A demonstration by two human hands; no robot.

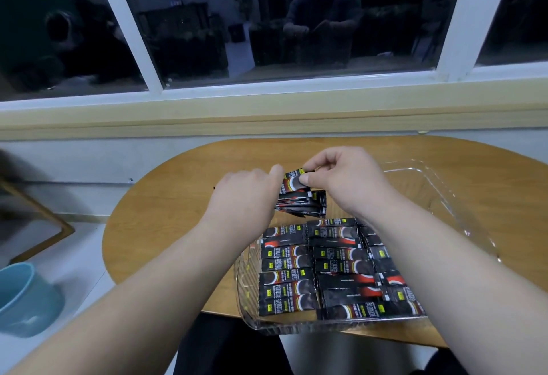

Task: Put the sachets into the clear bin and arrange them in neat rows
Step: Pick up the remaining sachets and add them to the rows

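A clear plastic bin (247, 291) sits at the near edge of the wooden table (166, 208). Several black sachets (338, 268) lie flat in it in rows. Beyond the bin, above the table, my left hand (246, 194) grips a fanned stack of black sachets (305, 204). My right hand (341, 179) pinches the top sachet (292, 180) of that stack between thumb and fingers. My right forearm crosses over the bin's right part and hides some sachets.
A clear lid or second tray (439, 197) lies to the right of the bin on the table. A blue cup (26, 297) stands on the floor at the lower left. A window sill (267, 114) runs behind the table.
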